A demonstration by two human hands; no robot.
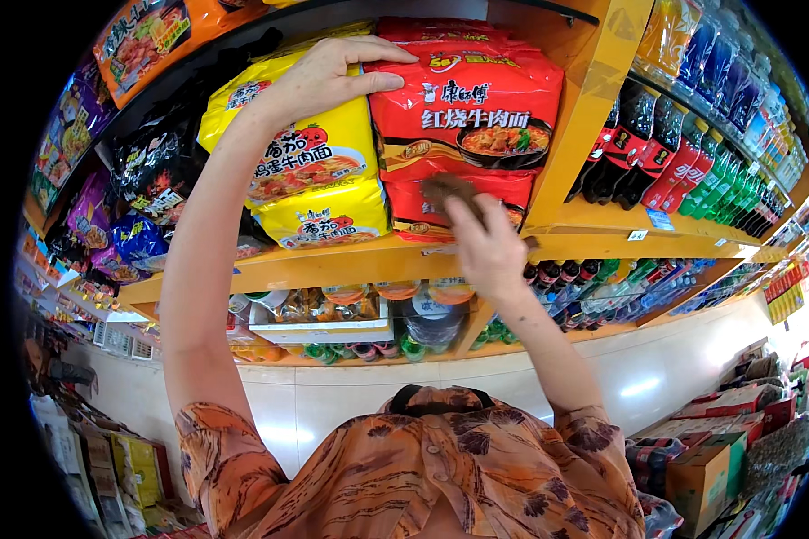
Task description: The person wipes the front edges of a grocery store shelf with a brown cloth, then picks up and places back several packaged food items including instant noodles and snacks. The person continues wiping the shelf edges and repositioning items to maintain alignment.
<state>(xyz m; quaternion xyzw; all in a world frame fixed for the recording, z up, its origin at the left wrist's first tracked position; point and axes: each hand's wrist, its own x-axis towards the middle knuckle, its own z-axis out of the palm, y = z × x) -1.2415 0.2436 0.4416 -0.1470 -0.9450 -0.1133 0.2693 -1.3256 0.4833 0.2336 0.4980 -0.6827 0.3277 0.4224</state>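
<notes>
My left hand (344,71) rests on the tops of two stacks of instant noodle multipacks, its fingers spread. The palm lies over the yellow noodle packs (310,162), while thumb and fingertips reach onto the red noodle packs (472,101). Lower down, my right hand (492,252) grips a brown brush-like tool (448,195), blurred, in front of the lower red pack. A short brown end of it seems to stick out past the hand. Both stacks stand side by side on a yellow wooden shelf (330,259).
An upright yellow shelf divider (576,121) borders the red packs. Beyond it stand rows of cola bottles (647,148) and other drinks. Dark noodle bags (152,168) fill the left side. A white box (323,330) sits on the shelf below. Cartons (698,485) are stacked behind at right.
</notes>
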